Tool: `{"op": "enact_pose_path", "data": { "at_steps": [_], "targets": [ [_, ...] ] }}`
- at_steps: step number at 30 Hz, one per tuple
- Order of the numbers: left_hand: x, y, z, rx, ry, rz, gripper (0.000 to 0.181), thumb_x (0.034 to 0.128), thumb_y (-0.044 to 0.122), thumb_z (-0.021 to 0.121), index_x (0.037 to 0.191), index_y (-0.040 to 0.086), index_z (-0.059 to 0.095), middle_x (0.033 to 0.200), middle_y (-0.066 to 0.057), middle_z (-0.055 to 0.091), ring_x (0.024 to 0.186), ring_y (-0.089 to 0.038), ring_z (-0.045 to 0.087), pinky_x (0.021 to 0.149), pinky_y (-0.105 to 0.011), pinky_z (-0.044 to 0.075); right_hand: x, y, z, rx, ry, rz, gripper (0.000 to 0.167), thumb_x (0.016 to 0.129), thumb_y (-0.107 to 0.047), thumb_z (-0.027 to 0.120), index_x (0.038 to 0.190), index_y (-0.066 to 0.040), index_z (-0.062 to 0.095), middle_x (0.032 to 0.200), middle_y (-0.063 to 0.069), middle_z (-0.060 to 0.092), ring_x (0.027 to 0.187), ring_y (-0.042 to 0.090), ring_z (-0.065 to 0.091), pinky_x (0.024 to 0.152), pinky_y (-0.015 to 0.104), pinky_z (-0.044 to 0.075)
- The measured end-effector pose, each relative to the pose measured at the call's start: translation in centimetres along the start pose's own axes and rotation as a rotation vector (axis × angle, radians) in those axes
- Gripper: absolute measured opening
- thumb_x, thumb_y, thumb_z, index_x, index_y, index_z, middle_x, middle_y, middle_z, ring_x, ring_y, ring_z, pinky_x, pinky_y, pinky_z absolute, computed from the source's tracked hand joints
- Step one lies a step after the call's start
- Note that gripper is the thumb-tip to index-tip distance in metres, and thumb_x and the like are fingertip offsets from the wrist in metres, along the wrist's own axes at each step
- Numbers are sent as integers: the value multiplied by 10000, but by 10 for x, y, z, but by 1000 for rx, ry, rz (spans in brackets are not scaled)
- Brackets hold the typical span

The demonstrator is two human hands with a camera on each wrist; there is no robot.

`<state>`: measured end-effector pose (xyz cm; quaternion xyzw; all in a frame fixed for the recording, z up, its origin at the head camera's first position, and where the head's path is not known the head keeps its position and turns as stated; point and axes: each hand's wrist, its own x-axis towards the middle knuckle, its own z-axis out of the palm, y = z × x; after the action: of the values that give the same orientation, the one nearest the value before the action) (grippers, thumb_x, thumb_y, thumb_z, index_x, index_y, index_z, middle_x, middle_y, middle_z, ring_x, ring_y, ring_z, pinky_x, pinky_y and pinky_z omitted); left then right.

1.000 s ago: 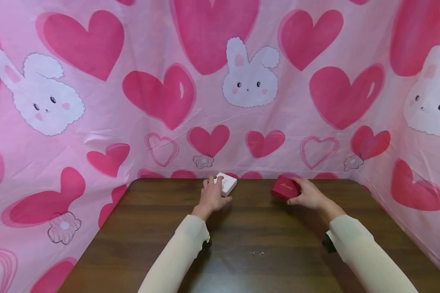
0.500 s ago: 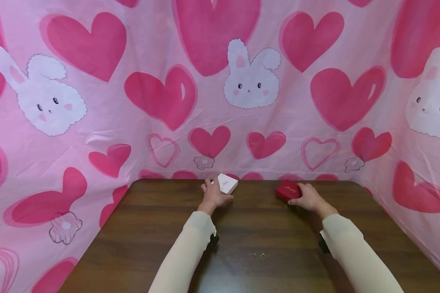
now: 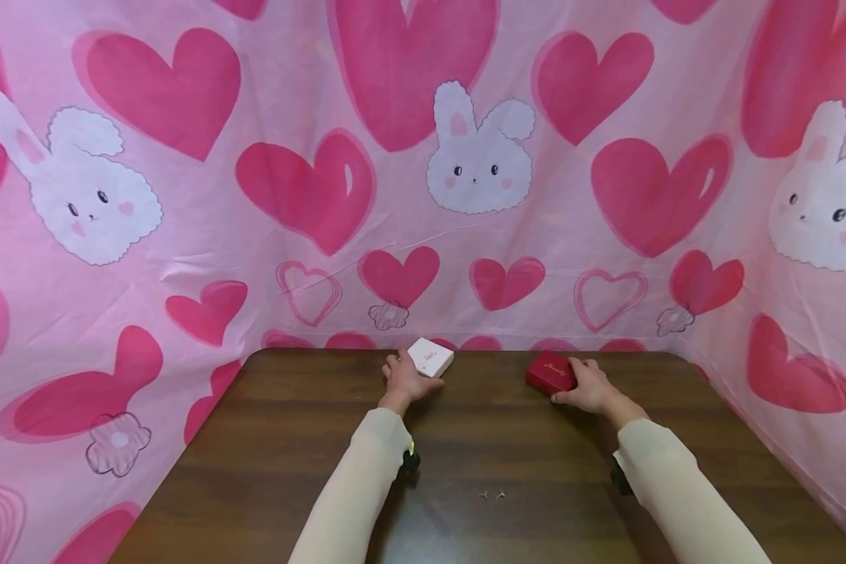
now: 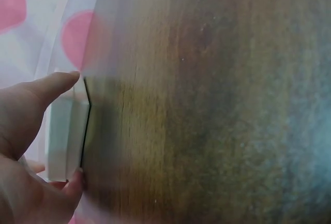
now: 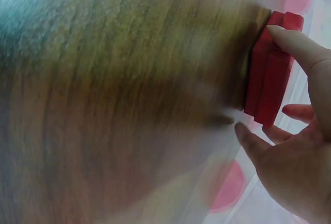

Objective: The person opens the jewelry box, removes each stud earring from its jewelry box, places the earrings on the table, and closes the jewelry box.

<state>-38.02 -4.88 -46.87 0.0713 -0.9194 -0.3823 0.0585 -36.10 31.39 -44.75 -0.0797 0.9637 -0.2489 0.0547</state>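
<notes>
A small white box (image 3: 432, 358) with pink print lies at the table's back edge. My left hand (image 3: 405, 382) grips it from the left, thumb at the near side; in the left wrist view the fingers span the white box (image 4: 66, 136). To the right, a red box (image 3: 550, 373) with gold lettering sits on the table, and my right hand (image 3: 591, 387) holds its right side. The right wrist view shows the thumb on the red box (image 5: 271, 74) and the other fingers at its far end. Both boxes look closed.
Two tiny metallic pieces (image 3: 492, 494) lie on the brown wooden table (image 3: 493, 439) between the forearms. A pink cloth (image 3: 395, 227) with hearts and rabbits hangs behind the table and along its sides.
The red box has turned and come down flatter onto the table, with my right hand still at its side. The white box and my left hand have shifted slightly left.
</notes>
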Motion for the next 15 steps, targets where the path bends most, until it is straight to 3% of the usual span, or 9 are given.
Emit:
{"op": "enact_pose_path", "data": {
  "at_steps": [5, 9, 15],
  "targets": [
    [3, -3, 2, 6, -24, -19, 1019, 717, 299, 929, 1455, -47, 317, 1320, -291, 380, 1255, -463, 350, 1070, -552, 397, -3, -1, -1, -45, 52, -45, 923, 830, -339, 830, 1459, 143, 358, 1397, 414, 346, 1226, 579, 381, 984, 697, 392],
    [5, -4, 3, 24, -24, -25, 1034, 711, 298, 930, 1461, -65, 318, 1330, -290, 398, 1255, -456, 359, 1075, -544, 401, -3, -3, -2, -80, 101, -101, 777, 824, -329, 832, 1386, 96, 504, 1372, 370, 426, 1198, 534, 412, 953, 667, 422],
    [1, -1, -1, 38, -30, -10, 991, 713, 291, 930, 1423, -84, 349, 1316, -291, 417, 1232, -444, 373, 1067, -522, 410, -3, -10, 0, -124, 109, -137, 621, 842, -303, 806, 1315, 43, 600, 1360, 329, 473, 1198, 501, 428, 906, 674, 463]
  ]
}}
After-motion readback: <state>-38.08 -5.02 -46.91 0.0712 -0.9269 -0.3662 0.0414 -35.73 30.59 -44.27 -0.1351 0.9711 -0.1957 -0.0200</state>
